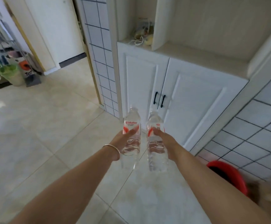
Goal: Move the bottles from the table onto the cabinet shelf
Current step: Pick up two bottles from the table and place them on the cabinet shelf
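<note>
I hold two clear plastic water bottles with red-and-white labels out in front of me, above the tiled floor. My left hand, with a thin bangle on the wrist, grips the left bottle round its middle. My right hand grips the right bottle the same way. Both bottles point away from me toward the white cabinet. Its open shelf lies above the two shut doors, ahead and to the right. The table is not in view.
A narrower shelf compartment to the left holds a cord and small items. A red bucket stands on the floor at lower right by a tiled wall. A doorway and a rack with green containers are at the left.
</note>
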